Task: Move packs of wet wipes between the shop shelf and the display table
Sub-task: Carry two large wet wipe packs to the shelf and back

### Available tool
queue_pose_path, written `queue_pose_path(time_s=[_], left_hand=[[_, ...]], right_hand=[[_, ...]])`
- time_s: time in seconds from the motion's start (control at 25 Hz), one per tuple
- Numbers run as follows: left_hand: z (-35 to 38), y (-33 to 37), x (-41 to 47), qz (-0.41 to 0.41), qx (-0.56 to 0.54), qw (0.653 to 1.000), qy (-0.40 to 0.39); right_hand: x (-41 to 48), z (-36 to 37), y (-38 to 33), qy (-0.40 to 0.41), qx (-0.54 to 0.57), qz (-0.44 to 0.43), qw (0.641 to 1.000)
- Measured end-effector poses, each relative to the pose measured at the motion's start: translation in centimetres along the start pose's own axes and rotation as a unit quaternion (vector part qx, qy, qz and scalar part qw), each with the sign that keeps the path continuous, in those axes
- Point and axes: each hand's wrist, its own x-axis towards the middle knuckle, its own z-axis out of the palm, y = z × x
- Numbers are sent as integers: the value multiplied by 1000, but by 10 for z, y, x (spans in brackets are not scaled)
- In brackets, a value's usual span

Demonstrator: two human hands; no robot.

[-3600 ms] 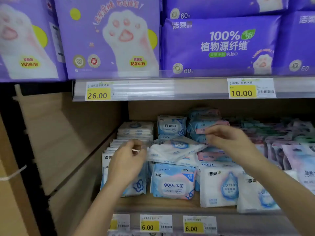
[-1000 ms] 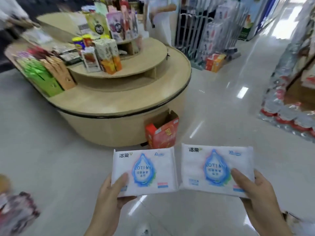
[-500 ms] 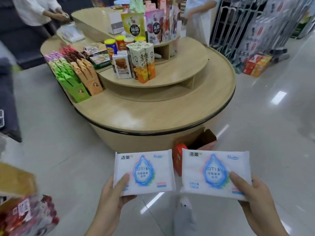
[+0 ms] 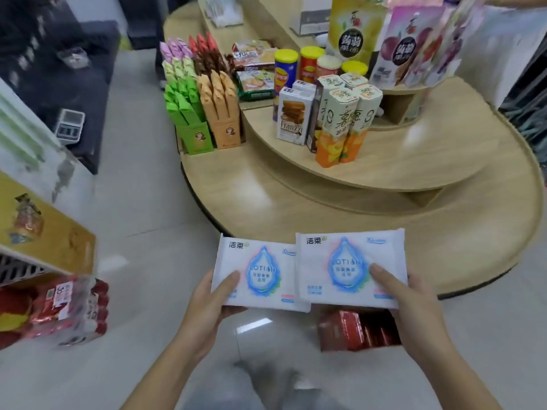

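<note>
Held level in the air, side by side, just before the near rim of the display table [image 4: 444, 241]: left pack of wet wipes [image 4: 260, 255] and right pack of wet wipes [image 4: 349, 255], white, blue drop print upward, the right one's inner edge lapping over the left one's.

Clamped on the near-left corner of the one, the left hand [image 4: 207, 309], thumb flat on the printed face, other fingers beneath. Likewise on the near-right corner of the other, the right hand [image 4: 414, 309].

Under the right pack, on the floor [image 4: 148, 202] at the table's base: an open red carton [image 4: 355, 329].

Lower tier: plain wood showing along the near and right rim; sachet boxes [image 4: 204, 113] at the far-left rim.

Upper tier [image 4: 408, 161]: orange-based cartons [image 4: 343, 125] and a Franzzi box [image 4: 293, 119] at the near-left edge, wood showing to their right.

Well apart at left: a shrink-wrapped red bundle [image 4: 65, 312], pale floor showing between it and the table.
</note>
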Motion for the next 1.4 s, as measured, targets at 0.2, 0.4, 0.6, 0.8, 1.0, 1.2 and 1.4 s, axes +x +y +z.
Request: queue_pose_path(time_s=[0.2,0.4,0.6,0.8,1.0,1.2,1.4], left_hand=[[-71,28,76,-23,-5,998,51],[-153,80,177,-37,45,998,13],[-169,137,273,-47,100,990,-82],[-147,155,361,-58,95,983,-148],[-128,162,441,-112,128,971,-170],[-119,160,507,-147,158,953,-211],[-106,144,568,-98,320,920,-204]], right_hand=[[81,104,10,-36,-47,-1,998],[126,214,27,-1,5,7,1000],[169,298,34,24,75,32,996],[240,344,47,96,68,22,993],[319,367,58,135,-13,31,990],[369,372,80,190,4,124,974],[408,380,110,291,-22,139,946]])
